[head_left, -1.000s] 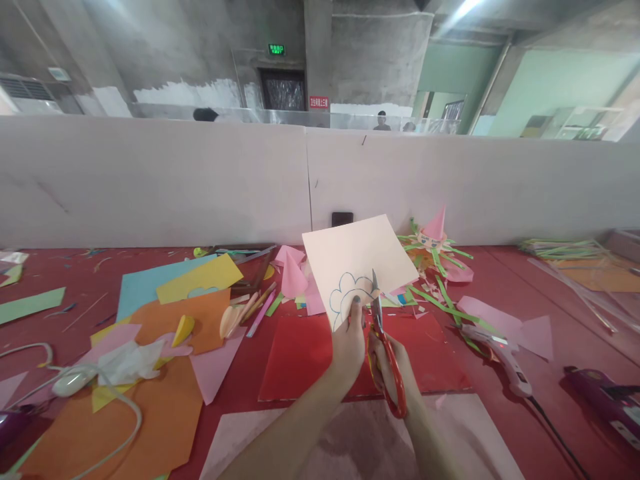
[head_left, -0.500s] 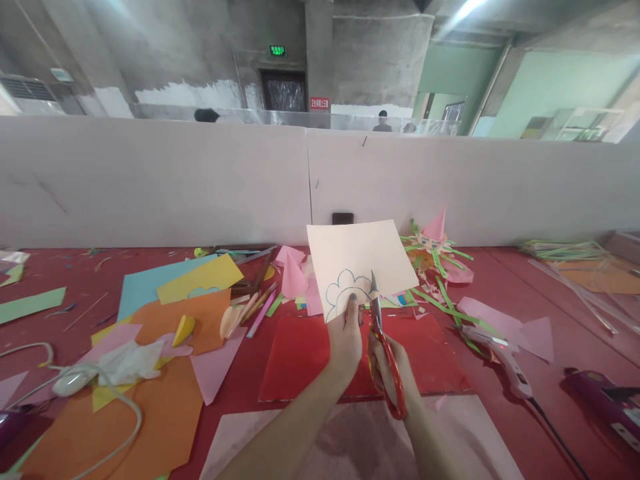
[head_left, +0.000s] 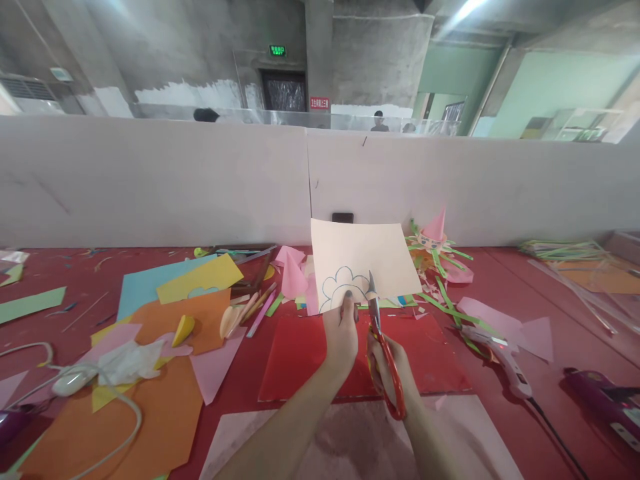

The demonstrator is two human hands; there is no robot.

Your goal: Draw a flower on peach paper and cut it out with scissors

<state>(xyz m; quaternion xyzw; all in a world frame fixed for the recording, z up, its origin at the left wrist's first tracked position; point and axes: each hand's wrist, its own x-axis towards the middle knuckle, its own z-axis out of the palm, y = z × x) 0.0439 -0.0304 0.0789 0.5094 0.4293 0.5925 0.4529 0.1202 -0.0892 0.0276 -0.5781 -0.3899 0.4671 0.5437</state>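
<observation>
Pinched in my left hand point(head_left: 343, 337) is a cream sheet of paper point(head_left: 365, 250), thumb on its front near the lower edge. A scalloped outline like a flower or cloud is drawn on the sheet in blue. My right hand point(head_left: 393, 367) is closed round the red handles of a pair of scissors point(head_left: 389, 370). Their blades point up and lie against the paper's lower edge, at the right end of the drawn outline. Both hands are above a red board point(head_left: 295, 360) on the table.
Coloured card sheets point(head_left: 165, 393), a white cable and pens point(head_left: 261, 313) lie on the left. A pink paper cone point(head_left: 293, 275) stands behind the board. To the right are a glue gun point(head_left: 505, 363), green paper strips and a purple tool point(head_left: 603, 400). A white partition point(head_left: 200, 180) closes off the back.
My left hand has turned the paper slightly and shifted its upper edge to the right. The scissors have stayed nearly in place, their blades looking closer together.
</observation>
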